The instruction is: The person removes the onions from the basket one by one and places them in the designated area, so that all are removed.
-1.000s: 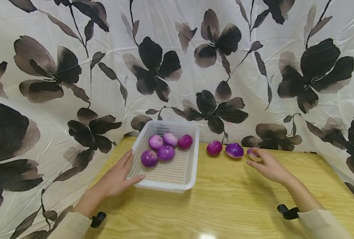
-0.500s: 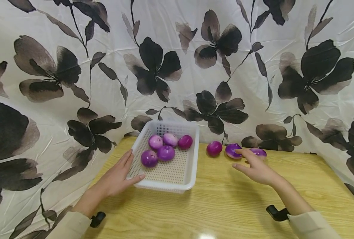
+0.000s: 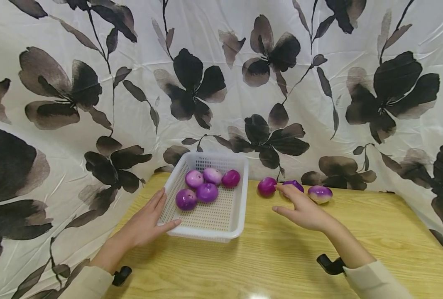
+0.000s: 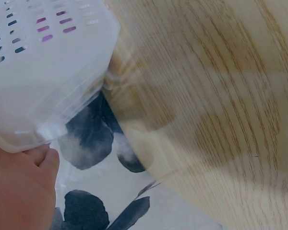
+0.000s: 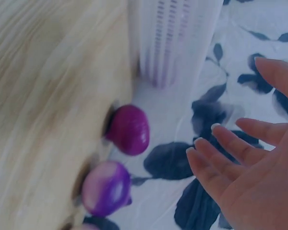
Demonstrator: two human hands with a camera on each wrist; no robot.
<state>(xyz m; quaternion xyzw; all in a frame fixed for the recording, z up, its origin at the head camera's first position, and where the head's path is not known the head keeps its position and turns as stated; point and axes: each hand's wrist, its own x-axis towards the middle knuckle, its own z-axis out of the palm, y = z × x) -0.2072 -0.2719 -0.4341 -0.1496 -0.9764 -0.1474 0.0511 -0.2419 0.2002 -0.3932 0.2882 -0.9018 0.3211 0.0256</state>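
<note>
My left hand (image 3: 143,224) rests at the near left corner of a white plastic basket (image 3: 241,207), its fingers straight along the side and the thumb over the front rim. The left wrist view shows that hand (image 4: 21,187) at the rim. Inside the basket lie several glossy purple onions (image 3: 207,192). My right hand (image 3: 305,209) is spread above the table, holding nothing. In the head view its fingertips overlap a magenta onion (image 3: 266,187) and a pointed purple onion (image 3: 295,185). Right of them lies a purple-and-white onion (image 3: 320,194).
The basket stands on the left of a light wooden table (image 3: 273,257), near its back edge. The three loose onions line that edge, to the right of the basket. A white cloth with dark flowers (image 3: 191,25) hangs behind and beside the table.
My right hand has moved left along the row, from the purple-and-white onion past the pointed one toward the magenta one. The left hand, basket and onions have stayed in place.
</note>
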